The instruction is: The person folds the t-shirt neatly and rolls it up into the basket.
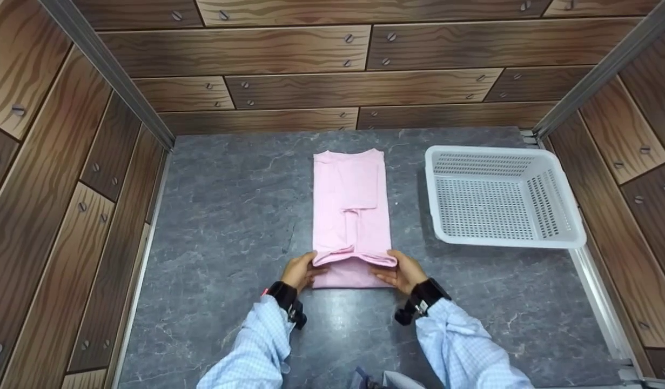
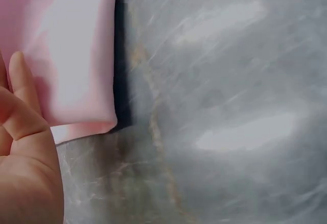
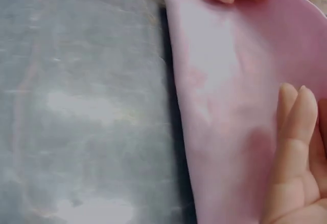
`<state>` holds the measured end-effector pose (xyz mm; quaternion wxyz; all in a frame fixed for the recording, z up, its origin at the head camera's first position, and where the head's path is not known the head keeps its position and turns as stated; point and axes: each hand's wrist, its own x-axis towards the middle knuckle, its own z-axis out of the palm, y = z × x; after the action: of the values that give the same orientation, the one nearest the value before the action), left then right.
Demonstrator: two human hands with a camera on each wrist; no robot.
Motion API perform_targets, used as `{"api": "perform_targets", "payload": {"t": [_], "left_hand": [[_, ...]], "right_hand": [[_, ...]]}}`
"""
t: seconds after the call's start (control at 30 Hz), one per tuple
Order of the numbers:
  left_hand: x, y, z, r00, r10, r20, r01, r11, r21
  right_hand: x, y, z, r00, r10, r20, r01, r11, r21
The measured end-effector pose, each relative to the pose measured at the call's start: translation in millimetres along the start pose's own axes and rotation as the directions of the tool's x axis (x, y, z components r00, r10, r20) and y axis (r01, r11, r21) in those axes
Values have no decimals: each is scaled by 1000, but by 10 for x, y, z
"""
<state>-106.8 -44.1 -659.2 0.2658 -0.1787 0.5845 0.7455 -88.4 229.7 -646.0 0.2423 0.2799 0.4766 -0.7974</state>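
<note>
A pink T-shirt [image 1: 359, 227], folded into a long narrow strip, lies on the grey table with its neckline at the far end and a folded sleeve on top. My left hand [image 1: 301, 270] pinches the raised near hem at its left corner, and my right hand [image 1: 407, 273] grips the same hem at its right corner. Below the lifted edge a lower layer of the shirt stays flat. In the right wrist view, extended fingers [image 3: 299, 116] of the right hand lie along the pink cloth [image 3: 219, 91], with left fingertips at the top.
A white perforated basket [image 1: 435, 216] stands to the right of the shirt on the marbled grey table [image 1: 229, 205]. Wood-patterned panels [image 1: 300, 51] enclose the back and both sides. Some partly cut-off items show at the bottom edge.
</note>
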Motion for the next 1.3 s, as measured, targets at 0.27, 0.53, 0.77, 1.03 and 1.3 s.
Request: {"api": "perform_targets", "payload": {"t": [0.27, 0.53, 0.77, 1.03, 1.3], "left_hand": [[88, -182, 68, 871, 488, -50, -382, 738, 557], [111, -556, 135, 690, 653, 312, -389, -28, 921], [245, -813, 161, 765, 572, 295, -250, -159, 955], [256, -886, 156, 771, 563, 296, -219, -201, 955], [176, -1005, 159, 726, 614, 311, -205, -239, 949]], "right_hand": [[116, 116, 63, 907, -419, -37, 342, 785, -516], [208, 508, -27, 591, -668, 453, 337, -305, -891], [365, 766, -73, 593, -592, 546, 275, -488, -828], [466, 862, -187, 522, -591, 615, 274, -567, -777], [430, 954, -235, 463, -615, 638, 296, -571, -766]]}}
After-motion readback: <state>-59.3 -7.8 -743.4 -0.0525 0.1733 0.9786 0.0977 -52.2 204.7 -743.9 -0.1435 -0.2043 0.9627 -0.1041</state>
